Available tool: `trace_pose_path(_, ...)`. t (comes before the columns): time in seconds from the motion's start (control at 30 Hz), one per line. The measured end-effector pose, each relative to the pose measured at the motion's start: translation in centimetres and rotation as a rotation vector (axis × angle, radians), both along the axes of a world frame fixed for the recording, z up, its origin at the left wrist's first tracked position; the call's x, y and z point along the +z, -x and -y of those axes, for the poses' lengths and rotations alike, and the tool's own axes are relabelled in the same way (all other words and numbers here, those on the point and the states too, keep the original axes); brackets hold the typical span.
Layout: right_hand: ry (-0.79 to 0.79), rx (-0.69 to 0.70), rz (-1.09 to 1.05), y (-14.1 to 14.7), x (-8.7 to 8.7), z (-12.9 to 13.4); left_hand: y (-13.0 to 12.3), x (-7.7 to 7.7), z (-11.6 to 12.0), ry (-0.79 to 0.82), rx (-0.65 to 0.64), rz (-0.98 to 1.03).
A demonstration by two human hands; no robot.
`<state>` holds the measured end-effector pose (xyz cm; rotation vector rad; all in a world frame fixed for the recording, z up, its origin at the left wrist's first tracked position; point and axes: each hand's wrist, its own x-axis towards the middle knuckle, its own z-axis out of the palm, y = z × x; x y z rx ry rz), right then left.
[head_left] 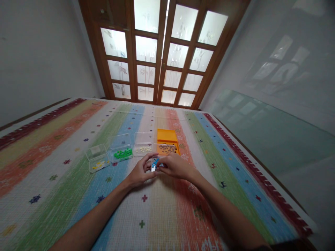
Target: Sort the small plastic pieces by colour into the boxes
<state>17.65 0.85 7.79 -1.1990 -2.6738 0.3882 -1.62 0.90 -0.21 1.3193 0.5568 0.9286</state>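
My left hand (142, 172) is wrapped round the left side of a small clear plastic box (153, 168) with several blue pieces (156, 162) in it. My right hand (176, 166) reaches over the box from the right. Its fingers are pinched together at the blue pieces, and what they hold, if anything, is too small to make out. The right part of the box is hidden behind this hand. Just beyond my hands lies a clear box of brown pieces (166, 149), overlapping an orange case (166, 135) with its lid up.
Left of my hands, open clear boxes hold green pieces (123, 153), cream pieces (143, 150) and yellow pieces (101, 164). A striped cloth (110, 212) covers the table. Wooden doors with glass panes (159, 52) stand at the far end, between pale walls.
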Motion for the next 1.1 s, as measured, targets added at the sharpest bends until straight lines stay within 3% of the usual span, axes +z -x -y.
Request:
trace_pose_path(0.37, -0.048, 0.053, 0.048, 0.1, -0.6, -0.5, 0.0, -0.1, -0.1, -0.008, 0.018, 0.0)
trace_pose_path(0.6, -0.094, -0.026, -0.058, -2.8, -0.8, 0.4, 0.0, -0.2, -0.1, 0.011, 0.018, -0.021)
trace_pose_path(0.73, -0.005, -0.135, -0.295, -5.3, -1.4, 1.3, 0.0, -0.1, -0.1, 0.02, 0.024, -0.007)
trace_pose_path(0.83, 0.03, -0.292, -0.513, -6.2, -2.8, 1.7, -0.1, 0.1, 0.0, 0.026, 0.042, -0.009)
trace_pose_path(1.0, 0.227, -0.524, -0.888, -5.4, -6.4, 1.8, -0.1, 0.2, 0.2, 0.0, 0.095, -0.004)
trace_pose_path(1.1, 0.388, -0.498, -1.053, -4.7, -7.9, 2.0, -0.2, 0.2, 0.4, -0.001, 0.112, 0.005)
